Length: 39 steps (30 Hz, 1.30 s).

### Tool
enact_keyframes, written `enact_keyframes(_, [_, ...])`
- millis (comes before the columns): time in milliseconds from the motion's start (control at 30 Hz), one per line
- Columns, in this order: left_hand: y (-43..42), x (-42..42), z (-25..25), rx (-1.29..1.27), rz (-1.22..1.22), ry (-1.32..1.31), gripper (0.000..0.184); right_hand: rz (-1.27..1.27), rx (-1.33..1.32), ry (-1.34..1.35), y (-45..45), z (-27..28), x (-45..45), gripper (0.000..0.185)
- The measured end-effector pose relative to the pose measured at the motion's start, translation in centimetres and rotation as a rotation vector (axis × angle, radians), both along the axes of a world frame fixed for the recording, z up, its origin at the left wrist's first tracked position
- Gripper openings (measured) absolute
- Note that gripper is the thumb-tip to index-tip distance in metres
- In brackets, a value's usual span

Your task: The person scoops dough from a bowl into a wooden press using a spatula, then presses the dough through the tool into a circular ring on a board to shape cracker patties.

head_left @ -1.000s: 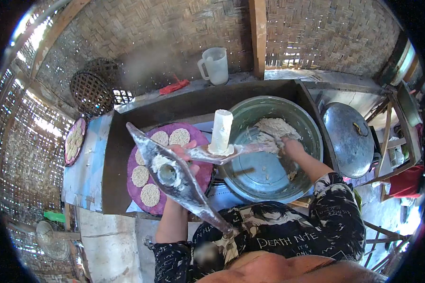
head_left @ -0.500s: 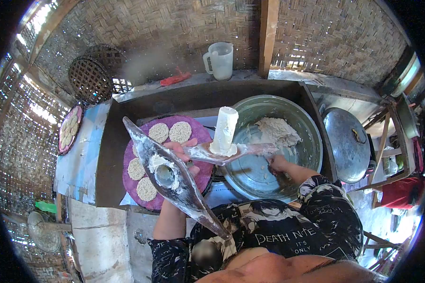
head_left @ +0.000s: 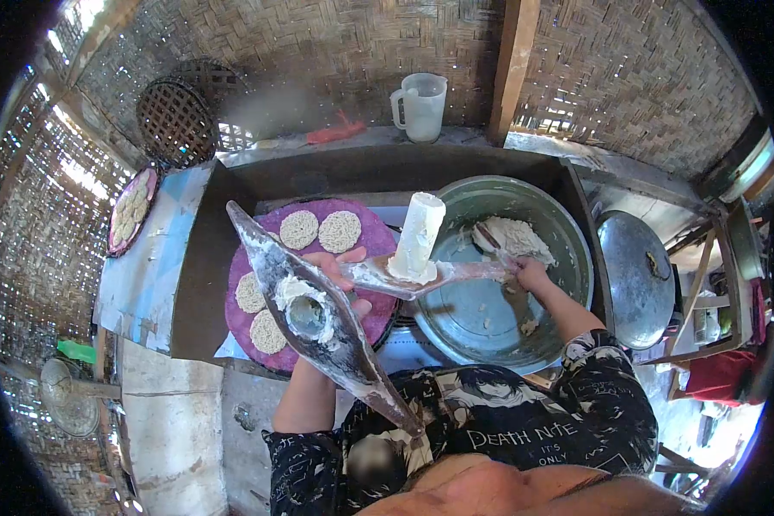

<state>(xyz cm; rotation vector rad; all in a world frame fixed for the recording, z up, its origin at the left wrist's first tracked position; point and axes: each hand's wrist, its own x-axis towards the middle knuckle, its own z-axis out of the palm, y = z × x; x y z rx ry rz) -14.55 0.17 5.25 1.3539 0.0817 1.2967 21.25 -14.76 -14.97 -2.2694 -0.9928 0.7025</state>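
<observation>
Press body (head_left: 336, 340) over purple tray (head_left: 374, 234), plunger (head_left: 420, 241) reaching over the basin (head_left: 464, 320) — your left hand (head_left: 328, 267) has both, fingers closed. Your right hand (head_left: 533, 273) — fingers round a thin tool (head_left: 494, 241) (partly hidden) — is at the dough (head_left: 526, 242).

On my feed I see my left forearm (head_left: 306, 402) stretched toward the far side, wrist hidden, its left hand (head_left: 330, 267) gripping with fingers parted. My right forearm (head_left: 571, 313) slants far and left, the right hand (head_left: 533, 274) curled closed.
</observation>
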Motion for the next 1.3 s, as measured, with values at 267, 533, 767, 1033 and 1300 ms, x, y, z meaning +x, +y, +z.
enact_keyframes(267, [0.4, 0.2, -0.1, 0.126, 0.081, -0.044, 0.032, 0.010, 0.139, -0.420, -0.7, -1.1, 0.4, 0.019])
enact_keyframes(533, [0.5, -0.5, 0.8, 0.047, 0.095, -0.076, 0.032, 0.056, 0.014, -0.452, -1.4, -5.3, 1.2, 0.019])
enact_keyframes(767, [0.7, -0.9, 0.5, 0.075, 0.120, -0.076, 0.032, 0.028, -0.098, -0.273, -0.5, -6.6, -0.7, 0.020])
enact_keyframes(1033, [1.0, -0.9, 0.7, 0.131, 0.135, -0.090, 0.036, 0.089, -0.131, -0.191, -0.1, -7.4, -3.2, 0.018])
enact_keyframes(1300, [0.9, -0.7, 1.0, 0.116, 0.126, -0.082, 0.029, 0.061, -0.191, -0.154, 1.1, -7.5, -5.0, 0.021])
